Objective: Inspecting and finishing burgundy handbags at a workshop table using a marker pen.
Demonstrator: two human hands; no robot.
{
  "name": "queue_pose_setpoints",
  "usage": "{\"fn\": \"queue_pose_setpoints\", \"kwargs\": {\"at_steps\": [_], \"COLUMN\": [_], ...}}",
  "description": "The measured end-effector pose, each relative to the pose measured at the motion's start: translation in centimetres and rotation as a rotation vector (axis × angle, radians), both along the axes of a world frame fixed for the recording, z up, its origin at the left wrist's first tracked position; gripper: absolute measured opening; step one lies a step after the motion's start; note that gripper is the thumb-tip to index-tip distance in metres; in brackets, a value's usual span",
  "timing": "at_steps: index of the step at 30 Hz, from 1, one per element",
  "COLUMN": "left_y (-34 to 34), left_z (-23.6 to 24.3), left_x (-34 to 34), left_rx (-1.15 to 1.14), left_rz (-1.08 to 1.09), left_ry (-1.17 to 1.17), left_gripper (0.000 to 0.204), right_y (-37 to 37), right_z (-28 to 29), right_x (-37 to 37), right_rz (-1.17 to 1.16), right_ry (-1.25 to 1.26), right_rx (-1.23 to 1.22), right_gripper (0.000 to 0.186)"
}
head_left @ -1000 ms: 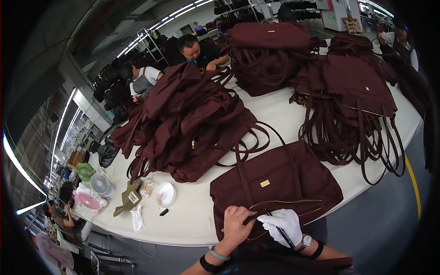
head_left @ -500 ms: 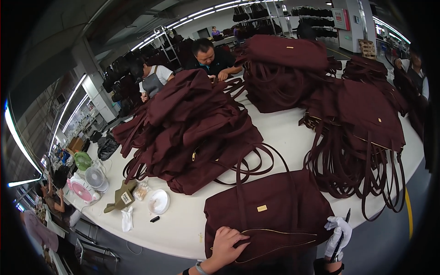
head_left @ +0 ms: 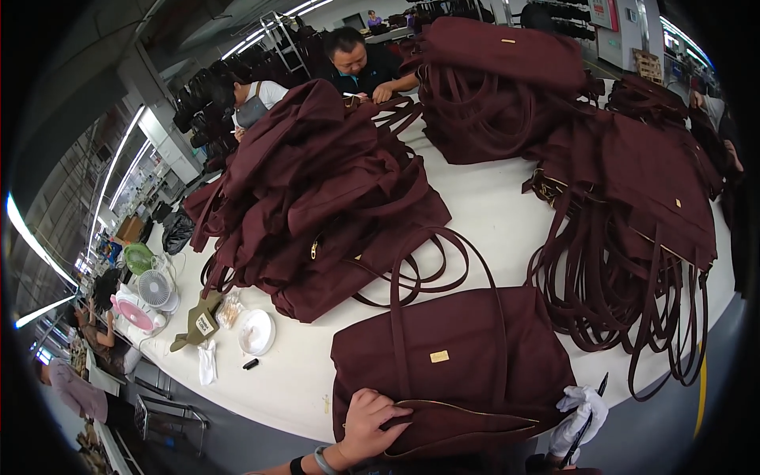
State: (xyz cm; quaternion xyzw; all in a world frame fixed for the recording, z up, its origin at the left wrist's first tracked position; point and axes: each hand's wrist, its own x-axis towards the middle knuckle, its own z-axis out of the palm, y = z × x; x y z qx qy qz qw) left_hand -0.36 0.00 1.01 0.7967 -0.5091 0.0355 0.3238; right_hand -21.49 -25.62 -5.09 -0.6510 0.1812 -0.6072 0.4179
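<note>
Bag (head_left: 463, 332) at desk's (head_left: 301, 396) near edge, pocket (head_left: 463, 421) unzipped (opening done, closing seemingly left), left grip (head_left: 370, 423) loosely parted on pocket edge, right grip (head_left: 579, 418) closed round pen (head_left: 604, 385).

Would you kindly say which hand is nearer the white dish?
Left. The left hand touches the bag right of the white dish; the right hand, with a pen, is farther right.
</note>
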Motion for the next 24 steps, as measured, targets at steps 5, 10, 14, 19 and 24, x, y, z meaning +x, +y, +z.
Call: {"fn": "queue_pose_setpoints", "kwargs": {"at_steps": [5, 10, 14, 19, 24], "left_y": [-0.1, -0.22, -0.24, 0.07, -0.14], "left_z": [-0.02, 0.17, 0.1, 0.17, -0.13], "left_x": [0.01, -0.01, -0.14, -0.36, -0.02], "left_rx": [-0.01, -0.022, -0.028, -0.004, -0.005], "left_rz": [-0.003, 0.003, 0.006, 0.026, 0.013], "left_ry": [-0.004, -0.004, -0.004, 0.011, 0.033], "left_gripper": [0.028, 0.027, 0.026, 0.025, 0.022], "right_y": [0.18, 0.05, 0.21, 0.11, -0.13], "right_z": [0.03, -0.5, -0.3, -0.51, -0.11], "right_x": [0.44, 0.26, -0.03, 0.1, 0.44], "right_rz": [-0.018, -0.03, -0.023, -0.033, -0.002], "right_ry": [-0.025, 0.01, 0.016, 0.032, -0.009], "right_rx": [0.023, 0.026, 0.085, 0.038, -0.005], "right_gripper": [0.029, 0.03, 0.03, 0.028, 0.026]}}
